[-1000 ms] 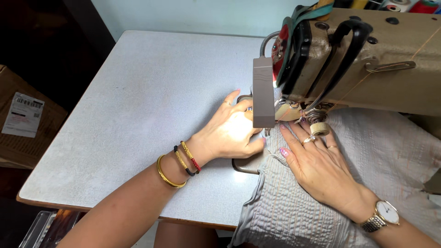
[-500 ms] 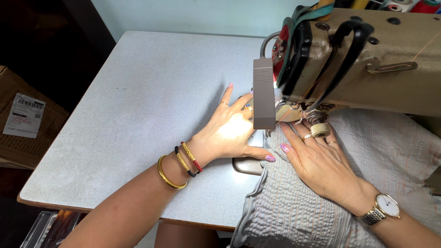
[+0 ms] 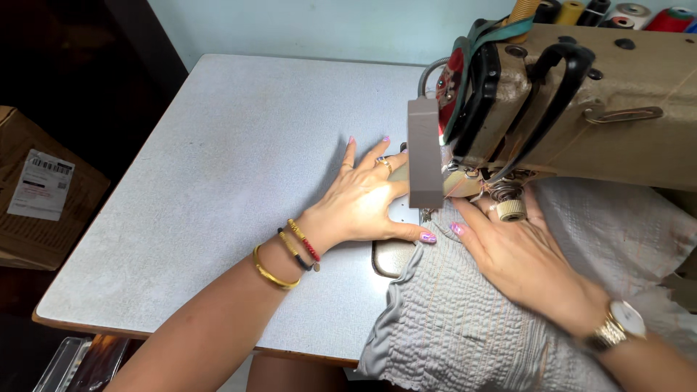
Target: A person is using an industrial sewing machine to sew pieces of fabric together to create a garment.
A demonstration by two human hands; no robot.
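A tan sewing machine stands at the right of a pale grey table. Grey shirred fabric lies under the machine's head and hangs over the table's near edge. My left hand rests flat on the table just left of the needle area, fingers spread, thumb touching the fabric's edge. It wears several bracelets and a ring. My right hand lies palm down on the fabric under the machine's head, pressing it, with a gold watch on the wrist. The needle itself is hidden behind the machine's grey face plate.
Several thread cones stand behind the machine at the top right. A brown cardboard box with a white label sits on the dark floor to the left. A metal plate is set into the table beside the fabric.
My left hand has opened from a curled grip at the fabric edge and now lies flat with fingers spread. My right hand has stayed on the fabric.
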